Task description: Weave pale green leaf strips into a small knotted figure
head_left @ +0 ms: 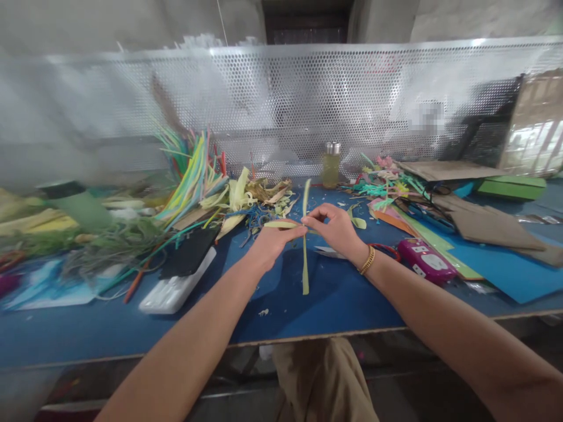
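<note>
Pale green strips of corn husk, it seems, cross each other between my hands. One long strip (305,275) stands nearly upright in the view, its lower end hanging below my fingers. Another strip (278,224) lies crosswise above my left hand. My left hand (275,240) is closed, its thumb pressing the crossing from the left. From the right, my right hand (333,225) pinches the same crossing between thumb and fingertips. Below the right hand lie scissors (329,252), their handles partly hidden by the wrist.
Left are a black phone (189,252) on a white case (178,287), and a heap of husks (240,193). A purple device (426,261), blue paper (505,264) and cardboard (497,228) lie right. A bottle (331,167) stands before the perforated metal panel (299,88).
</note>
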Tool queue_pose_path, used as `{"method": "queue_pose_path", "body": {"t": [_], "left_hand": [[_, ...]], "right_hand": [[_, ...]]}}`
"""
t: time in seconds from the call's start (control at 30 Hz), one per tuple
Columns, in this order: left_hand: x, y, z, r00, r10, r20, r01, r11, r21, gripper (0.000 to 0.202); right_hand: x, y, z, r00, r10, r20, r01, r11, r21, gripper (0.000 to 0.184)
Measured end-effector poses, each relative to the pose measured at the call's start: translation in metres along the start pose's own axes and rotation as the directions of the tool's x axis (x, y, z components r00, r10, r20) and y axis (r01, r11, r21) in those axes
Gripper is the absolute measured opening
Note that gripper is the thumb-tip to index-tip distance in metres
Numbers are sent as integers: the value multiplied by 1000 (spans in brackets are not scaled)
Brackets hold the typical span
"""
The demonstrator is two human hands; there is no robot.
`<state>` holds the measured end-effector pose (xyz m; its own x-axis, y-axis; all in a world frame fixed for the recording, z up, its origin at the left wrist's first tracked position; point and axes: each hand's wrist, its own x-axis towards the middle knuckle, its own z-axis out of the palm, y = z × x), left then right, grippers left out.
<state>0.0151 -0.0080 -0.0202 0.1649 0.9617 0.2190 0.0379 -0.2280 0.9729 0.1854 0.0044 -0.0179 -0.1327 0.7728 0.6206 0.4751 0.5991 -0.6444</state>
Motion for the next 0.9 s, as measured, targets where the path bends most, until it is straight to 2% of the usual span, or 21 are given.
{"method": "queue_pose_path", "body": {"t": [0.13, 0.23, 0.33, 0.4, 0.5, 0.63, 0.9], "left_hand": [[2, 0, 6, 992, 79, -98, -70, 993, 95, 22], [2, 0, 7, 965, 228, -129, -203, 963, 179, 22], [2, 0, 7, 941, 334, -49, -314, 919, 237, 14], [2, 0, 6, 943, 333, 3, -319, 900, 298, 7], [4, -3, 5, 948, 318, 4, -295, 874, 387, 8], [7, -7, 3, 941, 337, -47, -292, 871, 395, 6], [2, -2, 2, 929, 367, -35, -323, 857, 400, 12]], "right_hand": [[-2, -9, -5, 981, -126, -147, 83, 961, -265, 25], [-7, -21, -4, 962, -260, -81, 220, 918, -329, 24], [-10, -29, 0, 944, -328, 10, 314, 894, -321, 20], [-11, -31, 1, 942, -334, 33, 328, 894, -305, 14], [-11, -29, 1, 943, -330, 52, 331, 905, -267, 20], [-13, -27, 0, 941, -333, 58, 337, 918, -208, 23], [-22, -27, 1, 919, -379, 106, 393, 890, -229, 27]]}}
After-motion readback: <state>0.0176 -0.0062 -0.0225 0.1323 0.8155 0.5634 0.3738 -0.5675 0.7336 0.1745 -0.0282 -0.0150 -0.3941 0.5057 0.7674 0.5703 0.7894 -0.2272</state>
